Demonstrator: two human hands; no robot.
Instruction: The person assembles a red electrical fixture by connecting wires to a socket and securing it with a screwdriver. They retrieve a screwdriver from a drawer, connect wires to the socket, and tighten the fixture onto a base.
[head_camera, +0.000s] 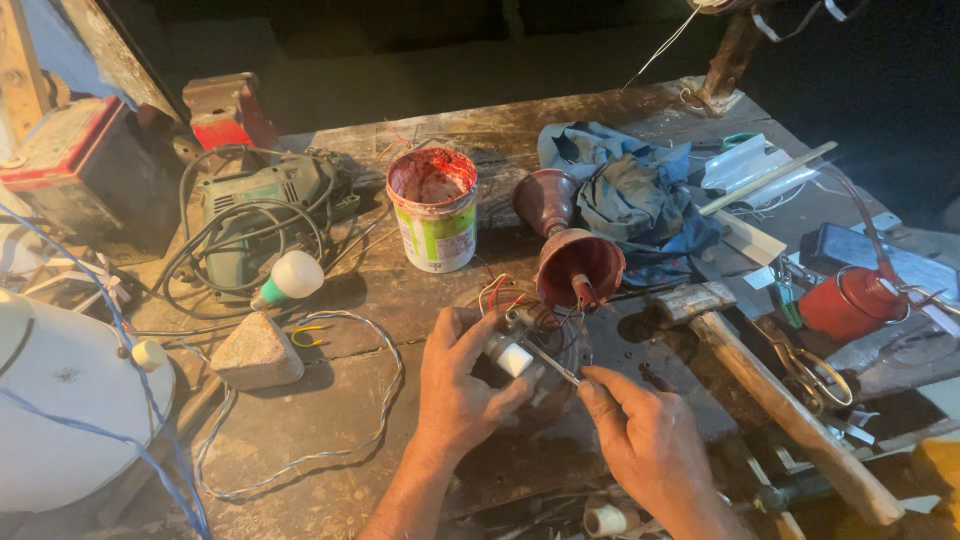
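I see my left hand (462, 385) wrapped around a small round motor-like part (535, 345) low in the middle of the workbench (330, 420), fingers closed on its near side, with a white block (514, 359) showing just past the thumb. My right hand (650, 440) sits just beside it, pinched shut on a thin metal tool (550, 365) whose tip reaches into the part's top, where red and white wires (497, 293) loop out. The 2 hands are close together, nearly touching. Directly behind the part stands a dark red funnel-shaped cap (580, 268), with a second one (546, 200) behind it against a crumpled blue cloth (635, 195). To the left of those is a paint-stained tub (433, 208), and further left a green power drill (262, 215) tangled in its black cable, with a white bulb (292, 277) lying in front of it. A grey stone (256, 352) rests near my left hand, ringed by a pale blue wire (300, 455). On the right lie a wooden-handled hammer (770, 395), scissors (815, 375) and a red oil can (850, 303).
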